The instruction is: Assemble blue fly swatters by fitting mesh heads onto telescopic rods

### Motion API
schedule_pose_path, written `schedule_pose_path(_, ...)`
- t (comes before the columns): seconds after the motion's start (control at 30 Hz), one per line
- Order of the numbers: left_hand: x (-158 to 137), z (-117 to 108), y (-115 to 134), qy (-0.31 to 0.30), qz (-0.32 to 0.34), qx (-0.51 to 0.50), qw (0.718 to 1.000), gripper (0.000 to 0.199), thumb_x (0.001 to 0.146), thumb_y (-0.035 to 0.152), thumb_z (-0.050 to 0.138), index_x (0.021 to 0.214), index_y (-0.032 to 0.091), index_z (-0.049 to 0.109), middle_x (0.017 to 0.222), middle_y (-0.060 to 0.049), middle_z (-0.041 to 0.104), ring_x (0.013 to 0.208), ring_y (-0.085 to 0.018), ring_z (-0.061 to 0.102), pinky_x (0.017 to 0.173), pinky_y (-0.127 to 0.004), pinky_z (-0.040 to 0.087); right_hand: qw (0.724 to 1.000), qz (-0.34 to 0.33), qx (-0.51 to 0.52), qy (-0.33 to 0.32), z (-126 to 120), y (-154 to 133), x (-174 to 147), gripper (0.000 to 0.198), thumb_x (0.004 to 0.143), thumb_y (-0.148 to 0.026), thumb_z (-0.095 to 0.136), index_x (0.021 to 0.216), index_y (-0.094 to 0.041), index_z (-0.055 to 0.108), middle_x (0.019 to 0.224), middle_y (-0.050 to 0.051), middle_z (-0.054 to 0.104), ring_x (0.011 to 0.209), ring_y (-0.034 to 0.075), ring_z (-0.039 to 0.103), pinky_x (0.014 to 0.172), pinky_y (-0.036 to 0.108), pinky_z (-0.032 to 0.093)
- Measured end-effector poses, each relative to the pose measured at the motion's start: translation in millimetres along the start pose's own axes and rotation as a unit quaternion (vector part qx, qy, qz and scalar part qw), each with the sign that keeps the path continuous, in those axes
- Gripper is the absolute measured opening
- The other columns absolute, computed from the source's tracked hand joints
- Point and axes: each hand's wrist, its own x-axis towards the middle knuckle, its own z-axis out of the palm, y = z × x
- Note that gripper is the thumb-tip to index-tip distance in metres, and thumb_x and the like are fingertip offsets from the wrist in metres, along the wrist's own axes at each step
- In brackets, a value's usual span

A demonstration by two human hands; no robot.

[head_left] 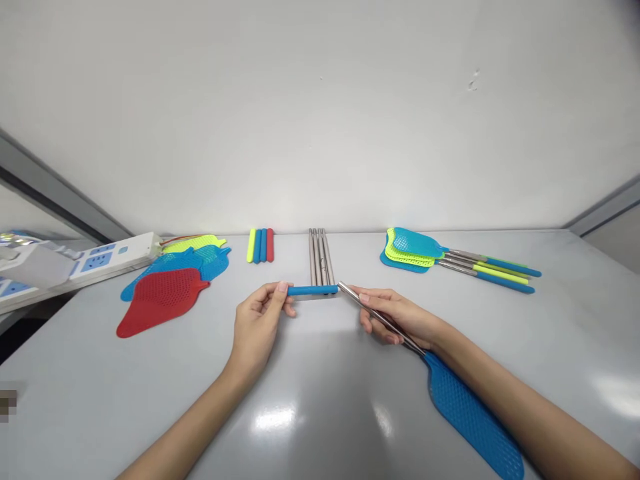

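My left hand (260, 317) pinches one end of a blue handle grip (313, 291), which lies level and points right. In my right hand (395, 317) is the metal rod of a fly swatter (473, 407); its blue perforated head hangs toward the lower right, along my forearm. The rod's bare tip is right at the free end of the blue grip; I cannot tell whether they touch. Behind the grip, several metal rods (320, 257) lie side by side. Left of these is a row of coloured handle grips (261, 245) in yellow, blue and red.
Loose swatter heads (165, 300) in red, blue and yellow overlap on the left. A white power strip (135, 250) with plugs runs along the left edge. Swatters with handles (415, 250) are stacked at the back right. A pale wall (310, 120) rises behind the grey table (200, 413).
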Motion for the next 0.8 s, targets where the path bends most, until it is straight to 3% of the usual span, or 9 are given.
schedule_pose_path(0.3,-0.3,1.0,-2.3,0.022,0.005,-0.041,0.999,0.031,0.076,0.042,0.051,0.085,0.014,0.059,0.055,0.002,0.056,0.063,-0.013,0.053,0.074,-0.027,0.040,0.999,-0.038,-0.016,0.015,5.3,1.2,-3.0,0.041,0.083,-0.033,0.044,0.122,-0.021,0.045,0.062,-0.001,0.056,0.029,0.000,0.033,0.027,0.014,0.017)
schedule_pose_path(0.57,-0.8,0.9,-2.8,0.005,0.021,-0.049,0.999,0.031,0.076,0.042,0.050,0.083,0.013,0.059,0.055,0.001,0.056,0.061,-0.012,0.053,0.072,-0.026,0.041,0.999,-0.041,-0.029,0.010,7.5,2.7,-3.3,0.042,0.083,-0.032,0.045,0.124,-0.021,0.043,0.059,-0.001,0.055,0.029,0.000,0.034,0.027,0.013,0.017)
schedule_pose_path(0.7,-1.4,0.4,-2.4,0.000,0.027,-0.062,0.998,0.031,0.077,0.042,0.048,0.084,0.013,0.056,0.055,0.001,0.055,0.059,-0.012,0.054,0.070,-0.026,0.042,0.998,-0.010,-0.064,-0.028,8.0,0.8,-5.5,0.042,0.083,-0.033,0.045,0.123,-0.021,0.044,0.053,-0.004,0.052,0.028,0.000,0.034,0.027,0.012,0.019)
schedule_pose_path(0.8,-5.3,2.6,0.1,-0.038,0.025,-0.080,0.996,0.027,0.075,0.040,0.051,0.088,0.016,0.048,0.057,0.003,0.055,0.055,-0.011,0.054,0.064,-0.027,0.043,0.993,0.004,-0.097,-0.063,9.2,0.4,-6.4,0.043,0.083,-0.034,0.045,0.123,-0.020,0.044,0.053,-0.003,0.052,0.029,0.000,0.034,0.028,0.012,0.020)
